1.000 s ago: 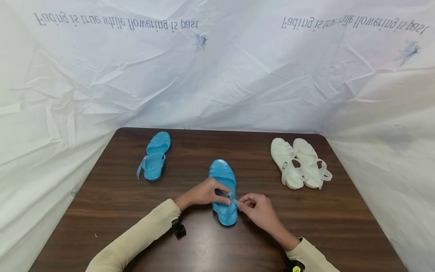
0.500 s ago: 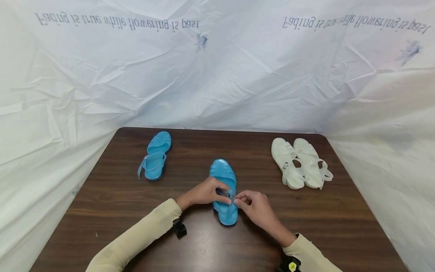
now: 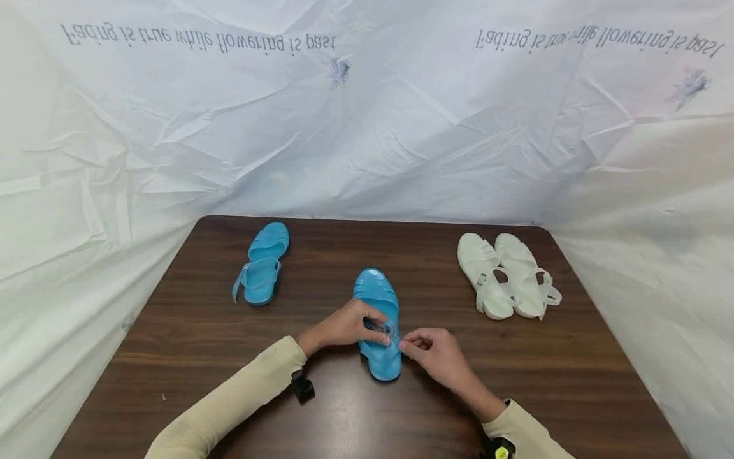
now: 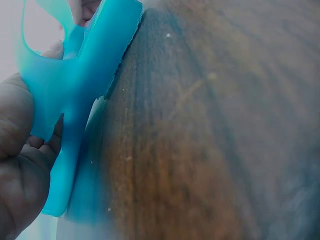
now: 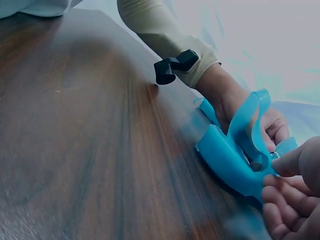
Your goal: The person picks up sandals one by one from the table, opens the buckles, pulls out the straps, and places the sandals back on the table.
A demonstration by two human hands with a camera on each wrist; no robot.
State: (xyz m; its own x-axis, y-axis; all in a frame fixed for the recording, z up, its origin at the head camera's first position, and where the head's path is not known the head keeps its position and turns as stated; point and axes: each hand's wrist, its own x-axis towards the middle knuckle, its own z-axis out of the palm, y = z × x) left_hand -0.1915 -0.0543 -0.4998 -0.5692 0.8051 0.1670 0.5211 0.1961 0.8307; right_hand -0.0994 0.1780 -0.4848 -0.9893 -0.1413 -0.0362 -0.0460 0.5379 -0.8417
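A blue jelly sandal [image 3: 375,287] lies sole down in the middle of the table, toe pointing away from me. My left hand [image 3: 350,324] reaches over it from the left and holds the ankle strap near the buckle [image 3: 390,331] between thumb and fingers. At the sandal's right edge, my right hand [image 3: 432,354] pinches the strap with thumb and forefinger. In the right wrist view the heel strap [image 5: 245,117] stands up in a loop, and the small metal buckle [image 5: 274,155] shows between the hands. Fingers partly hide how the strap passes through it.
Another blue sandal [image 3: 261,280] lies at the back left, its strap hanging out to the side. A pair of white sandals [image 3: 487,280] sits side by side at the back right. White printed sheeting [image 3: 367,159] hangs behind the dark wooden table [image 3: 321,255].
My right hand moved left to the buckle half a second ago and is now back at the sandal's right edge. The left hand and the sandal have stayed in place.
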